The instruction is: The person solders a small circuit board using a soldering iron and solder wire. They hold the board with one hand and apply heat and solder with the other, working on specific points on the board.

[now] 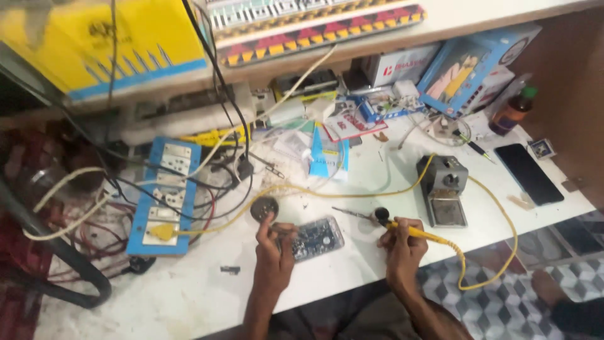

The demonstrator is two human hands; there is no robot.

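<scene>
Head view, the only one I have: the left hand (pixel 275 242) is closed on the near left end of an opened phone (pixel 313 237), a flat rounded slab with its back off, showing a dark, speckled circuit surface; the phone lies flat on the white worktop (pixel 189 289), just ahead of the person's body and between the two hands. The right hand (pixel 401 242) is wrapped round the yellow plastic handle of a soldering iron (pixel 402 228); its thin metal tip points left, toward the phone, and sits just off the phone's right end; I cannot tell whether it touches. A glossy yellow cord (pixel 497 264) loops from the handle over the table edge and back up to a boxy grey soldering stand (pixel 444 189) just right of the hand. A small round dark disc (pixel 264 208) lies just beyond the left hand. To the left sits a blue rectangular switchboard (pixel 165 195) with white sockets, with black and white wires tangled about it. Far right, a flat black phone (pixel 528 174) lies screen up, well apart from the work, near a brown bottle (pixel 511 111). The worktop is smudged and scuffed, its back edge crowded with cardboard boxes.
</scene>
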